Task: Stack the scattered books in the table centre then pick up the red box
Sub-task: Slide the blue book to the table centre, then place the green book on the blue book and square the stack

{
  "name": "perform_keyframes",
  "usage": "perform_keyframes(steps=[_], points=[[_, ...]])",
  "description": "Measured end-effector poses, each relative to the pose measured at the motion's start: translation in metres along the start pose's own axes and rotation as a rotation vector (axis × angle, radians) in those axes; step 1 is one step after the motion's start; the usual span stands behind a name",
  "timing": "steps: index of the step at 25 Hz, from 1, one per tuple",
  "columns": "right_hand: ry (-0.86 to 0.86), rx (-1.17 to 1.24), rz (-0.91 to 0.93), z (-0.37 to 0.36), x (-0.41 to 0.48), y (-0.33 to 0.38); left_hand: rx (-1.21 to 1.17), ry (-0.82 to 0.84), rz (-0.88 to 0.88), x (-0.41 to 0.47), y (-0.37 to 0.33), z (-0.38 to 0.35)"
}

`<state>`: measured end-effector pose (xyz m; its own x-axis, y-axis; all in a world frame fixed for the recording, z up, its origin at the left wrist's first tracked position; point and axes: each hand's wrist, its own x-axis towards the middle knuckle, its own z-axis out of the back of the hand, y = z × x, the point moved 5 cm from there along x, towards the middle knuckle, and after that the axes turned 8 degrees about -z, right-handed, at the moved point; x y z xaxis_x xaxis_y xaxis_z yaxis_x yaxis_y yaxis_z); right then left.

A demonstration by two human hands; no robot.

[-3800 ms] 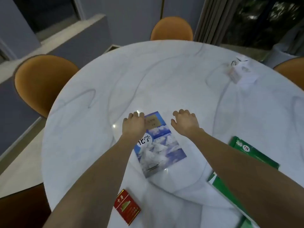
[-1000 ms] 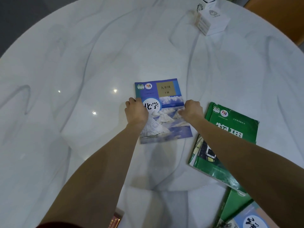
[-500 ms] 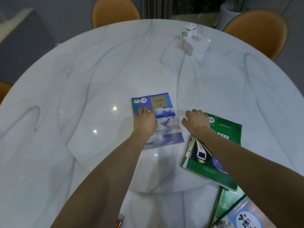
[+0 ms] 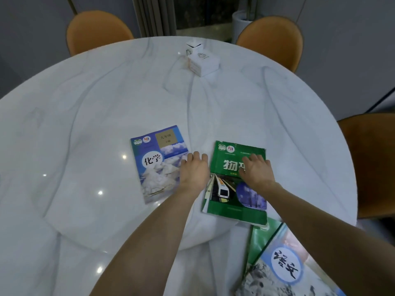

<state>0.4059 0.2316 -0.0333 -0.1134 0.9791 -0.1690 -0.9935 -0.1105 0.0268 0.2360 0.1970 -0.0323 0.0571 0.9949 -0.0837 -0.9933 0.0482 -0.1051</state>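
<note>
Now right hand (image 4: 257, 171) flat on green book (image 4: 235, 201), blue book (image 4: 156, 163) beside left hand (image 4: 194, 170)

- The right hand (image 4: 257, 172) covers part of the title on the green book (image 4: 235, 201).
- The left hand (image 4: 193, 171) hides the right edge of the blue book (image 4: 155, 165).
- A pale book (image 4: 286, 268) at the table's (image 4: 85, 103) near right edge is cut off by the frame.
- Print on the white boxes (image 4: 203, 60) is too small to read.
</note>
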Motion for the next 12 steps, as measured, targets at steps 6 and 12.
perform_keyframes(steps=[6, 12], points=[[0.029, 0.039, -0.130, -0.022, -0.013, -0.046, -0.070, 0.036, -0.045, 0.008, -0.037, -0.031], [0.079, 0.183, -0.219, -0.037, -0.018, -0.063, -0.260, 0.008, 0.115, 0.013, -0.046, -0.042]])
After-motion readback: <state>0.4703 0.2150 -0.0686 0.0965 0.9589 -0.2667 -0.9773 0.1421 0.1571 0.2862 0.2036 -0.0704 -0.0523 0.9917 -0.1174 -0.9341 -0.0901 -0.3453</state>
